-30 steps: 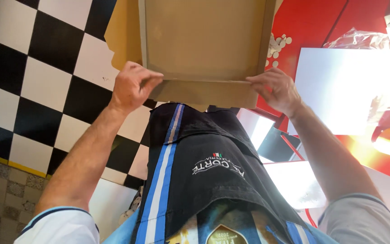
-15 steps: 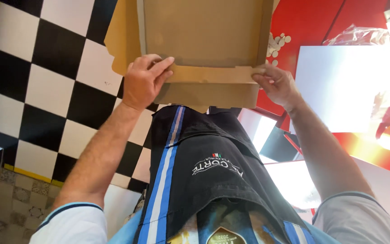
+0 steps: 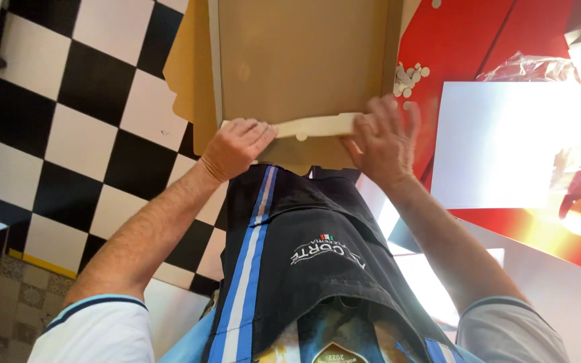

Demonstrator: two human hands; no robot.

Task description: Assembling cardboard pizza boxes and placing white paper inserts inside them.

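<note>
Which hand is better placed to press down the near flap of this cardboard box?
Probably the left hand: its fingers already lie along the folded front flap of the cardboard box. The right hand only covers the flap's end.

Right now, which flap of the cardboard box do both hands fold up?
The near front flap, pale and raised between both hands; the left side flap hangs outward, untouched.
</note>
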